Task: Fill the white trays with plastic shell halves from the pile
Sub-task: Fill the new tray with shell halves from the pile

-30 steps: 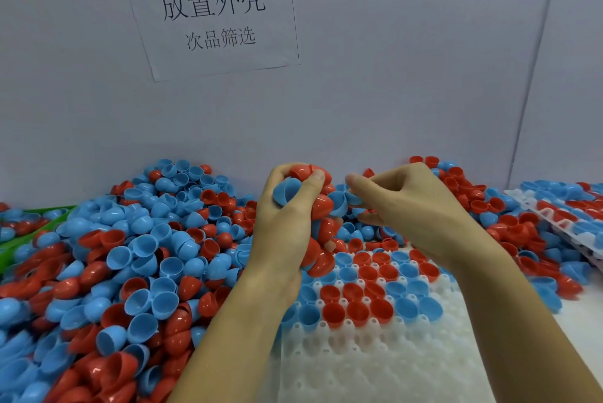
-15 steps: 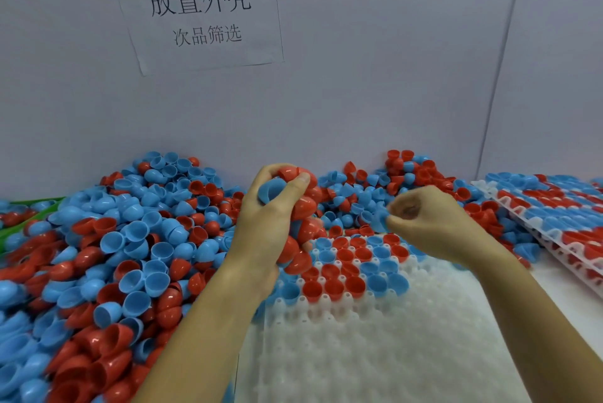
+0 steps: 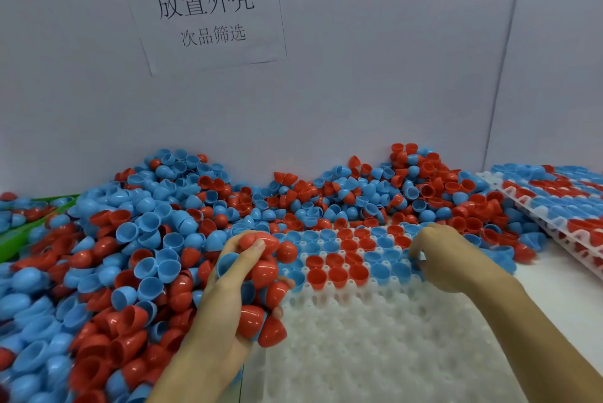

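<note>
A white tray [image 3: 375,347] with round sockets lies in front of me; its far rows hold red and blue shell halves [image 3: 339,259]. A big pile of red and blue shell halves [image 3: 137,239] covers the table on the left and along the wall. My left hand [image 3: 228,298] grips a handful of red and blue shells [image 3: 261,272] over the tray's left edge. My right hand [image 3: 447,259] reaches down to the tray's right side, fingers curled at a blue shell there; what it holds is hidden.
A second white tray [image 3: 561,213], filled with shells, lies at the far right. A green bin edge [image 3: 19,226] shows at the far left. A paper sign [image 3: 202,8] hangs on the grey wall behind the pile.
My right hand left the handful, moved right and went down to the tray's right side. My left hand came lower and nearer with its handful.
</note>
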